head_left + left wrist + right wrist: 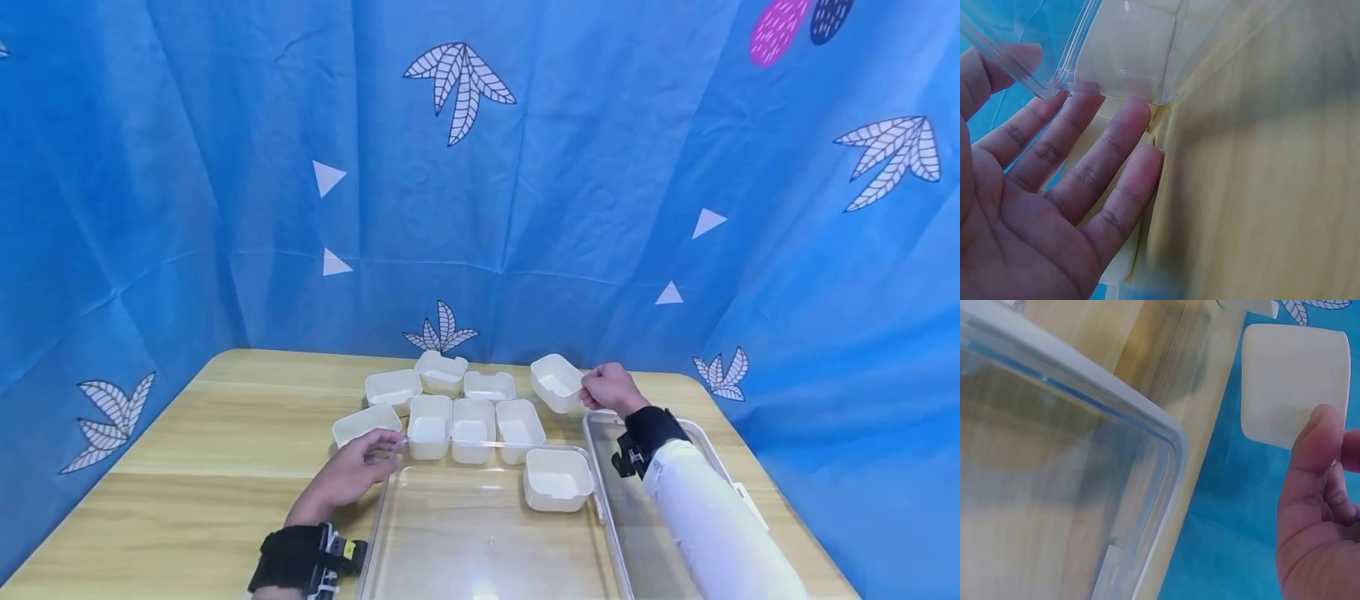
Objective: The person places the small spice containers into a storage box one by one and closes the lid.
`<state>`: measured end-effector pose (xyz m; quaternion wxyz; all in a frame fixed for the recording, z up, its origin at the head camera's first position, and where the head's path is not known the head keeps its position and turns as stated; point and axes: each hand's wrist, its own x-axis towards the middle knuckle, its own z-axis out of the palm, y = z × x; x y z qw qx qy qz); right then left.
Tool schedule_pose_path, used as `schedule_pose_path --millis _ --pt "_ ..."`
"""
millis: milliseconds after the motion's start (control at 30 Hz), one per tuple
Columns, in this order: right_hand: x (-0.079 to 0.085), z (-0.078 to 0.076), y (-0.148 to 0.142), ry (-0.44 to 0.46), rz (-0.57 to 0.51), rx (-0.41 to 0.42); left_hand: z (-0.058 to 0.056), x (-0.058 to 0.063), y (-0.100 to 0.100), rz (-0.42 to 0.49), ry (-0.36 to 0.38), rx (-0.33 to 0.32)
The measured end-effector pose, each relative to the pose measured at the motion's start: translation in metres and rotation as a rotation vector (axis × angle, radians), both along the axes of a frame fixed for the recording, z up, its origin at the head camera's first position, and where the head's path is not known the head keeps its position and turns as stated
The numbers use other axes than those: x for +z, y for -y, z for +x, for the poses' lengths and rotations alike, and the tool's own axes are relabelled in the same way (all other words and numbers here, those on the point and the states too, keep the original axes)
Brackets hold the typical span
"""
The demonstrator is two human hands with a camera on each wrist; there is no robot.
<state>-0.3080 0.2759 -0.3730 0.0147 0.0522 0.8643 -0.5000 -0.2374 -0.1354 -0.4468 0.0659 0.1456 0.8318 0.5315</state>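
My right hand (611,387) pinches a small white container (557,382) by its side, held tilted near the back right of the table; the right wrist view shows its flat base (1294,381) with the thumb against it. My left hand (360,467) is at the back left corner of a large clear plastic box (487,475). In the left wrist view its fingers (1113,153) are nearly straight, fingertips right at the box's edge, thumb by the rim. Inside the box, one white container (558,479) sits in the back right corner.
Behind the box stand several more white containers (472,429), loosely grouped. To the right lies a clear tray-like piece with a grey rim (701,433), partly hidden by my right arm. The wooden table (187,467) ends at a blue patterned curtain (525,208).
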Motion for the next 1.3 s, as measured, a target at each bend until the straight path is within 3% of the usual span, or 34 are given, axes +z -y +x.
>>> schedule_pose_path --millis 167,733,1300 --pt "0.004 0.002 -0.004 -0.005 -0.016 0.008 0.0 0.001 -0.006 0.003 0.022 0.027" --pt "0.007 0.008 -0.01 -0.037 0.011 0.024 -0.001 0.0 -0.004 0.001 0.023 0.024" --pt "0.01 0.015 -0.013 -0.049 0.076 0.021 0.0 0.0 0.001 0.008 -0.009 -0.022"
